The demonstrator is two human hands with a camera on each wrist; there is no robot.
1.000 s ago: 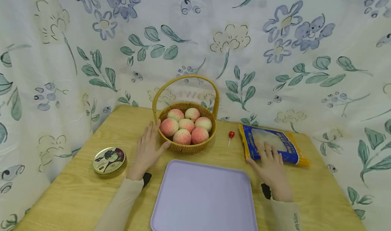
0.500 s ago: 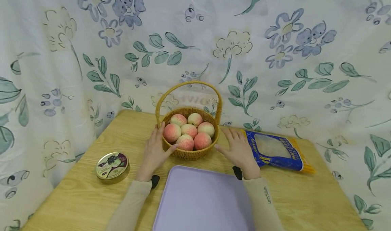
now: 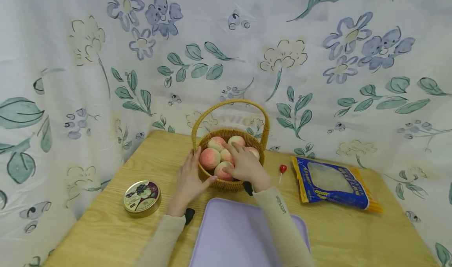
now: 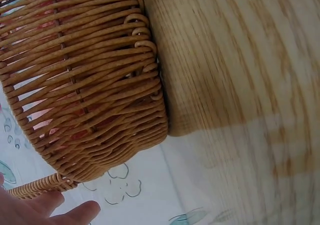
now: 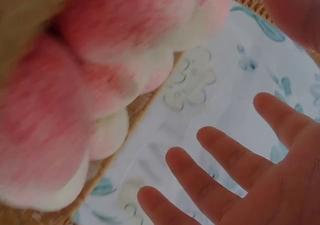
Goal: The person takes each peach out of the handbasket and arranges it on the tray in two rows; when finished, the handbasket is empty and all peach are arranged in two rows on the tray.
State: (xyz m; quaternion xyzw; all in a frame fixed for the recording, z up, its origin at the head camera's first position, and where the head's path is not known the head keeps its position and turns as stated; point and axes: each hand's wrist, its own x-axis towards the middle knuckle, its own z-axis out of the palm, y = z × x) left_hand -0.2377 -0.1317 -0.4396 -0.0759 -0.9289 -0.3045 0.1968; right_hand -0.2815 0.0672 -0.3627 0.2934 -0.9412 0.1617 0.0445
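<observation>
A wicker basket (image 3: 226, 185) with a tall arched handle holds several pink-and-cream peaches (image 3: 210, 158). My left hand (image 3: 188, 182) lies against or close beside its left side, fingers extended and thumb at the front; contact is unclear. The left wrist view has these fingers (image 4: 45, 210) by the foot of the handle, below the woven wall (image 4: 85, 80). Over the right part of the basket, my right hand (image 3: 248, 168) is spread and covers some of the fruit. From the right wrist, its straight fingers (image 5: 200, 180) hold nothing, with peaches (image 5: 40, 125) nearby.
A lilac tray (image 3: 229, 235) lies in front of the basket, partly under the right forearm. A round tin (image 3: 142, 197) stands at left. On the right are a red lollipop (image 3: 283, 168) and a blue-and-yellow packet (image 3: 332, 182). Patterned cloth (image 3: 247, 55) hangs behind the wooden table (image 3: 102, 220).
My right hand has moved left from the packet, past the basket's right side, to above the peaches. My left hand remains at the basket's left side. The head view has shifted slightly.
</observation>
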